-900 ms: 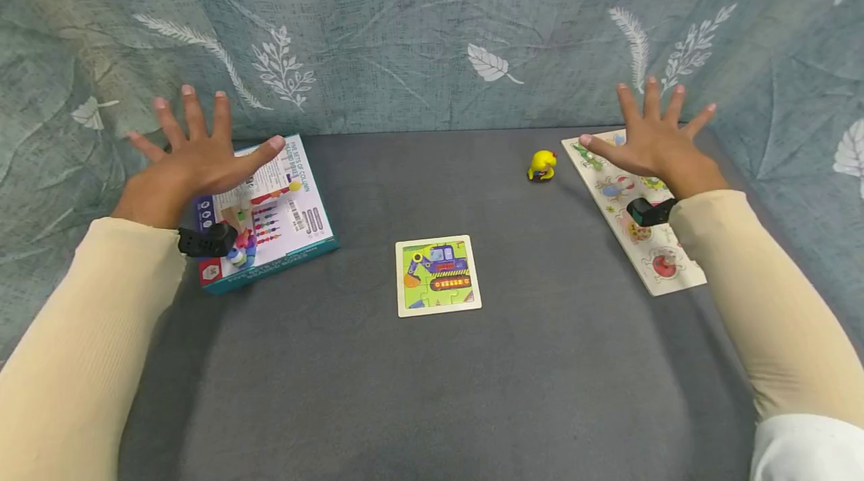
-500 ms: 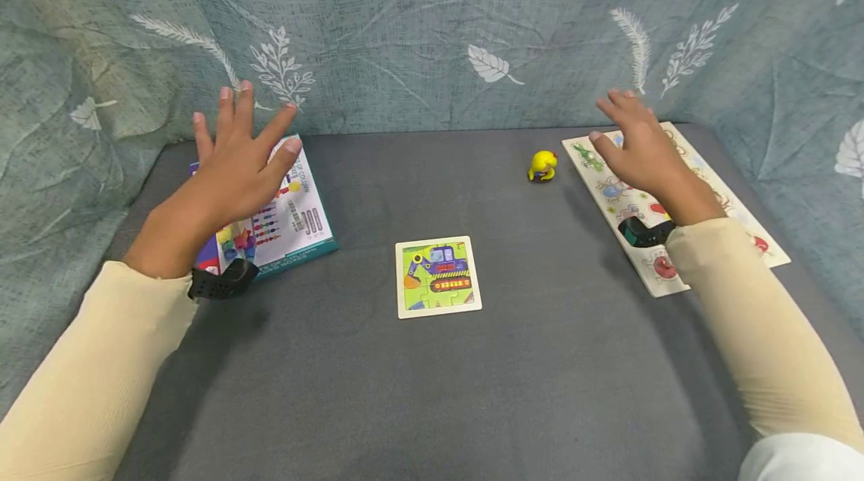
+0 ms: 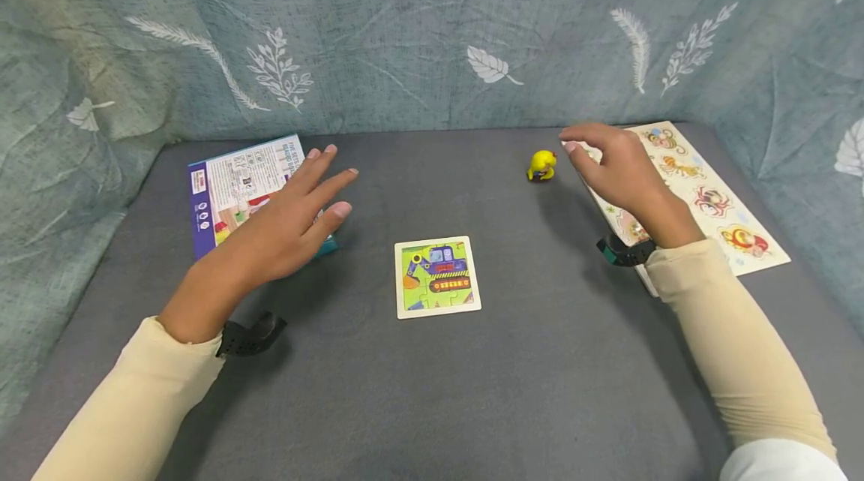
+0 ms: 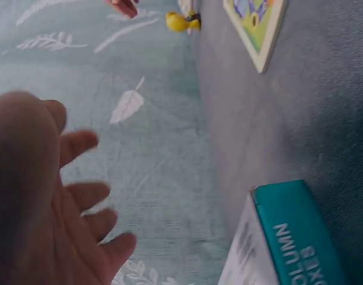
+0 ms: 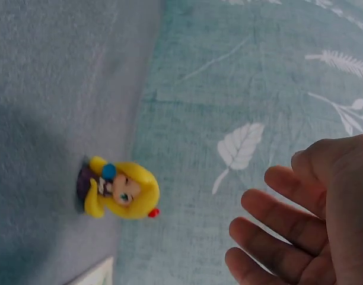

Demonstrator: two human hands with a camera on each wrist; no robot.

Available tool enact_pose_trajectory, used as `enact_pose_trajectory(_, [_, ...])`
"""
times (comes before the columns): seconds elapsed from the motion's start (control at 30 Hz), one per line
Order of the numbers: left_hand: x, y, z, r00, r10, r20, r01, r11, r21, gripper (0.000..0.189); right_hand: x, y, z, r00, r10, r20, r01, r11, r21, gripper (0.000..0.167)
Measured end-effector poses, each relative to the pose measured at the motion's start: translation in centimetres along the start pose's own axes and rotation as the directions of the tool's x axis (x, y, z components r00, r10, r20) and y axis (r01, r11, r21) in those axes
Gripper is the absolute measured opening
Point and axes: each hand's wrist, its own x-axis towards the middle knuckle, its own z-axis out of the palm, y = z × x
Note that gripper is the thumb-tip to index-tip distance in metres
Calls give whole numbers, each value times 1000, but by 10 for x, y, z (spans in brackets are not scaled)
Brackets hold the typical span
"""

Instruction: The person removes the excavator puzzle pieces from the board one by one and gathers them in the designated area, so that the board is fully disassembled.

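My left hand hovers with loosely spread fingers over the right part of a printed box, whose teal side shows in the left wrist view. To its right a small framed jigsaw puzzle with a digger picture lies flat. My right hand is raised over the left edge of a pale board printed with insects, fingers relaxed and holding nothing. Just left of its fingertips stands a small doll figurine with long yellow hair, seen from behind in the head view.
A dark grey tabletop runs back to a blue-green curtain with white leaf prints. The curtain also hangs along both sides. Black bands circle the wrists.
Both hands have moved inward from the sides, the left one also nearer to me. Their widely spread fingers have relaxed. The box, puzzle, figurine and board stay where they were.
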Motion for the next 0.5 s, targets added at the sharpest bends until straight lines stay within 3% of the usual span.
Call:
enact_pose_trajectory(0.17, [-2,0,17,995,44,86,-42,999,-30,51,-1,-2,10,1000,-22,6,22,1000,22,23])
enact_pose_trajectory(0.37, [-7,2,35,986,40,159,-38,999,-16,53,-2,-4,23,999,-51,11,50,998,43,19])
enact_pose_trajectory(0.5, [-10,6,47,972,55,230,-54,998,-11,62,-5,-7,31,995,-72,74,67,996,58,18])
